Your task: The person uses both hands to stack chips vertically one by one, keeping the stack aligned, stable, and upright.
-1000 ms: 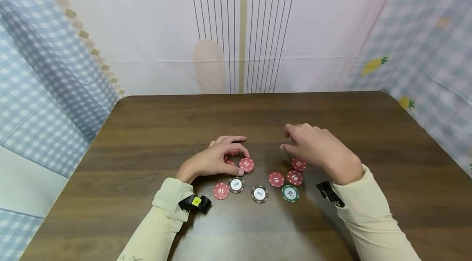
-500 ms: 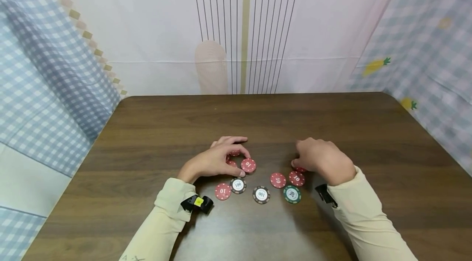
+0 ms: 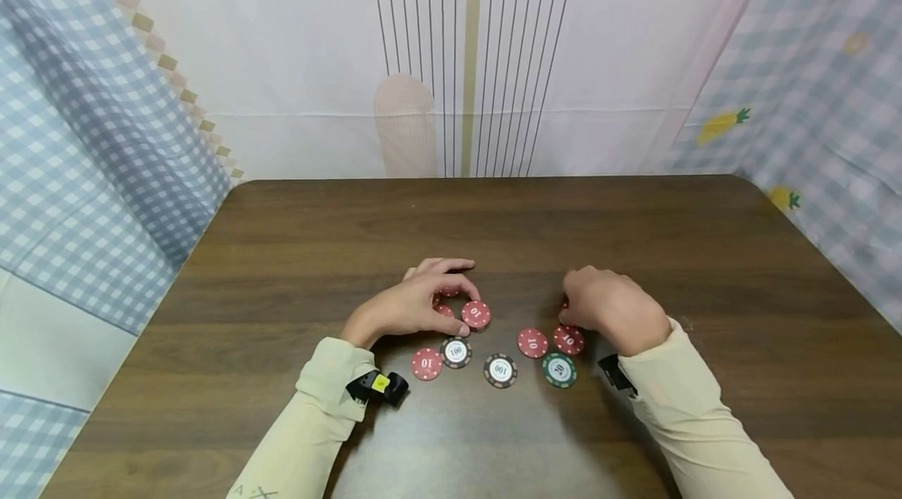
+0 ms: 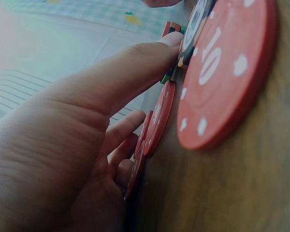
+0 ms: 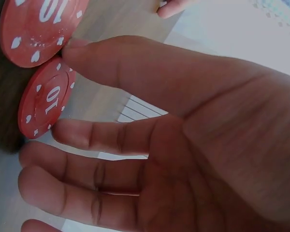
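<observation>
My left hand (image 3: 409,307) pinches a stack of poker chips (image 3: 476,316) between thumb and index finger, a red 10 on top. In the left wrist view, red, black and green edges show in this stack (image 4: 170,30) at the thumb tip. Several red chips (image 4: 159,118) lie under the curved fingers. My right hand (image 3: 611,307) has its thumb and index finger at opposite edges of a red 10 chip (image 5: 47,99), mostly hidden by the hand in the head view. Another red 10 chip (image 3: 568,340) lies just in front of that thumb.
More chips lie on the brown wooden table (image 3: 317,233): a red 10 (image 3: 427,364) touching a black 100 (image 3: 456,352), another black 100 (image 3: 500,370), a green 20 (image 3: 559,370) and a red 10 (image 3: 532,343). A patterned cloth (image 3: 296,52) hangs behind the table.
My right hand has come down and slightly right from above the far red chip, and its thumb and index finger have closed onto it. The left hand stays on the stack.
</observation>
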Tool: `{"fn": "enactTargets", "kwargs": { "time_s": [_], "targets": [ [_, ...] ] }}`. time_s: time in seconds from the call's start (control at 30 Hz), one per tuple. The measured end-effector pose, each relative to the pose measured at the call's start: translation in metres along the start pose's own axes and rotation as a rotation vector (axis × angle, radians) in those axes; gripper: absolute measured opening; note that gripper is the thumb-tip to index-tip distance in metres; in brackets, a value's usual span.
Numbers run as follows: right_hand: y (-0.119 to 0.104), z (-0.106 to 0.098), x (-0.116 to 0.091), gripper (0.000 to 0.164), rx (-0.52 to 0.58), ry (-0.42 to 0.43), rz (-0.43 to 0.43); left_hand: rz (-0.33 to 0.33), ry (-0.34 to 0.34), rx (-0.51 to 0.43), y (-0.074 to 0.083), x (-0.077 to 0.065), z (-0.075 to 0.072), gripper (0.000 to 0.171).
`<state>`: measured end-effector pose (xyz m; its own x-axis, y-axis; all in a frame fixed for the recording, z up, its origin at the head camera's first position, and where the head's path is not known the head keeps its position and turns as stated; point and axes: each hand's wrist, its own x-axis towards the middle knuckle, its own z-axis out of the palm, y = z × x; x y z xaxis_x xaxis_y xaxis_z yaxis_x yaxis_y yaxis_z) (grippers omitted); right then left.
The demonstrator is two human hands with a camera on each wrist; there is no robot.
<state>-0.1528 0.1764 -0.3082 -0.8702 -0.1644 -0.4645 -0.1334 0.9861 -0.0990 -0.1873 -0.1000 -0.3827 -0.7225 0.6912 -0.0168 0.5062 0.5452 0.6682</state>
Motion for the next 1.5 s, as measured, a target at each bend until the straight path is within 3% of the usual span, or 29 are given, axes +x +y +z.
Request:
{"fn": "enactTargets", "kwargs": {
  "time_s": [0.57,0.93,1.27,1.5],
  "targets": [
    [-0.003,0.002,0.004,0.024,0.026,-0.016,-0.006,-0.005,0.004,-0.007,-0.003,-0.002,-0.001,0.035],
    [0.001,0.002,0.014,0.016,0.034,-0.027,-0.04,-0.009,0.007,-0.014,-0.002,-0.005,-0.003,0.036],
    [0.008,-0.004,0.013,0.04,0.047,0.054,-0.097,0.005,-0.007,-0.015,-0.003,-0.001,0.0,0.035],
    [0.003,-0.009,0.007,0.041,0.025,0.082,-0.1,-0.003,-0.008,-0.016,-0.003,-0.001,0.001,0.035]
  ]
}}
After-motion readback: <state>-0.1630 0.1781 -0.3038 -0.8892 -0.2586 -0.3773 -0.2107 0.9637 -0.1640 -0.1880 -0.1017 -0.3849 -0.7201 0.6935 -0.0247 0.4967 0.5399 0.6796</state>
